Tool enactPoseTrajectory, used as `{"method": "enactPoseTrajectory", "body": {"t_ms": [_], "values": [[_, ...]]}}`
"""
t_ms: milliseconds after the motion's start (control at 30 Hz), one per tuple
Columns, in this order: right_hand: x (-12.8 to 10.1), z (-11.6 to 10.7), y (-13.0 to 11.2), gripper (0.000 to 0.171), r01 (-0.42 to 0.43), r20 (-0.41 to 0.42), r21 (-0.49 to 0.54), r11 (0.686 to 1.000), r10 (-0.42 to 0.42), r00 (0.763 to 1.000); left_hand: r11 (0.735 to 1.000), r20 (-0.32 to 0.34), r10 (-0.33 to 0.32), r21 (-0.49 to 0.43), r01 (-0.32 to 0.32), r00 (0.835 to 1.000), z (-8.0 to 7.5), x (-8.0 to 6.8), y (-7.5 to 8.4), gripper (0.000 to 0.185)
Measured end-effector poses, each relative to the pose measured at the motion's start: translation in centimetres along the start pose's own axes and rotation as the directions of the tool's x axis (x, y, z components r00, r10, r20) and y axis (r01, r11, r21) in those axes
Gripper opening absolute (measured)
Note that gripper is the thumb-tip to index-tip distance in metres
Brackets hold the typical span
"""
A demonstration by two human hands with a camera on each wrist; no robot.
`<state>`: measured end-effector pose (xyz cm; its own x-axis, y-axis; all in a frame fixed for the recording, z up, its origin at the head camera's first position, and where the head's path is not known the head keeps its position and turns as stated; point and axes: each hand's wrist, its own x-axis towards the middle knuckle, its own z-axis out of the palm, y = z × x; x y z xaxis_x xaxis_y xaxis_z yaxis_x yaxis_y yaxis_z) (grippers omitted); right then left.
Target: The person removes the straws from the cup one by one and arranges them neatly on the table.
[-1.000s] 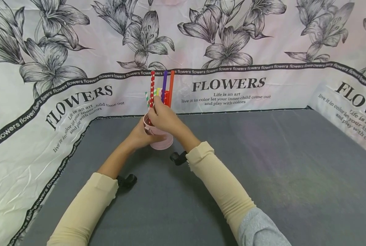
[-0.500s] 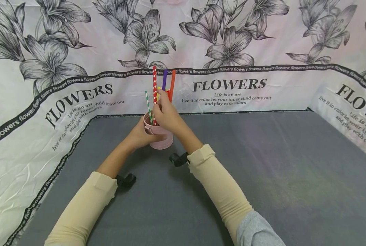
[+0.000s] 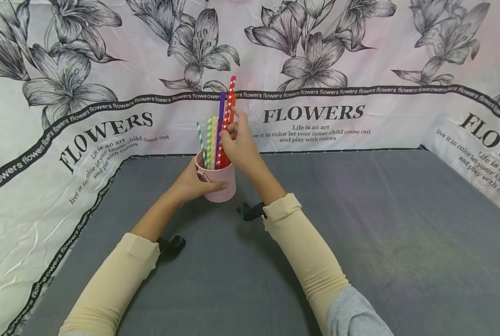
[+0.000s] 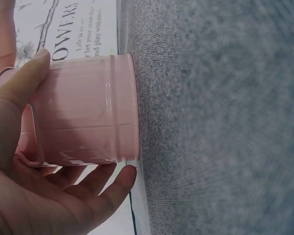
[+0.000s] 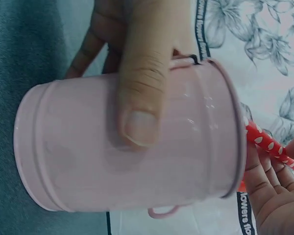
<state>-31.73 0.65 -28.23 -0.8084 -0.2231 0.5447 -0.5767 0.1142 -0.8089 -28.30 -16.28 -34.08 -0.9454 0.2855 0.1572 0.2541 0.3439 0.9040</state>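
Booth-like workspace — flower-printed cloth (image 3: 258,74), grey tabletop (image 3: 233,261)

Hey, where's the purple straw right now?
In the head view, the purple straw stands in the pink bucket, just left of the red straw with white marks that the right hand holds.

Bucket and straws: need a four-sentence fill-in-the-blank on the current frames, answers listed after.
1. The bucket is gripped by the person's ____ hand.
2. The right hand pinches a straw with white marks on a ____ ground.
3. In the head view, the leftmost straw has stripes of white and ____.
4. The large capitals on the backdrop spell ____.

Missing words: left; red; green; FLOWERS.
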Motion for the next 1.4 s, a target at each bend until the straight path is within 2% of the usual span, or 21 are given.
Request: {"method": "enactPoseTrajectory", "body": {"t_ms": [233,500,733,933,1200,1400], "values": [[0.1,-1.8,-0.6,0.057,-0.016,-0.063,0.005,1.0,0.016,0.998,1.0,0.002,0.006,0.016,-0.006,1.0,0.0,0.1,0.0,0.101],[0.1,-4.0,-0.3,0.054,-0.137,-0.088,-0.098,0.986,0.129,0.988,0.999,-0.01,-0.029,0.025,0.029,1.0,0.0,0.1,-0.5,0.104],[0.3,-5.9,0.2,0.053,-0.249,-0.051,-0.112,0.962,0.245,0.968,0.999,-0.009,-0.044,0.028,0.044,0.999,0.0,0.1,-0.6,0.103],[0.3,-7.1,0.4,0.05,-0.325,0.001,-0.171,0.93,0.33,0.944,1.0,-0.003,-0.025,0.016,0.025,1.0,0.1,0.2,-0.6,0.1],[0.1,-8.0,1.6,0.047,-0.373,0.045,-0.262,0.89,0.397,0.917,1.0,0.0,-0.013,0.003,0.013,1.0,0.2,0.2,-0.7,0.099],[0.2,-8.4,2.6,0.039,-0.411,0.072,-0.422,0.808,0.482,0.873,1.0,0.0,0.004,-0.004,-0.004,1.0,0.1,0.1,-0.4,0.098]]}}
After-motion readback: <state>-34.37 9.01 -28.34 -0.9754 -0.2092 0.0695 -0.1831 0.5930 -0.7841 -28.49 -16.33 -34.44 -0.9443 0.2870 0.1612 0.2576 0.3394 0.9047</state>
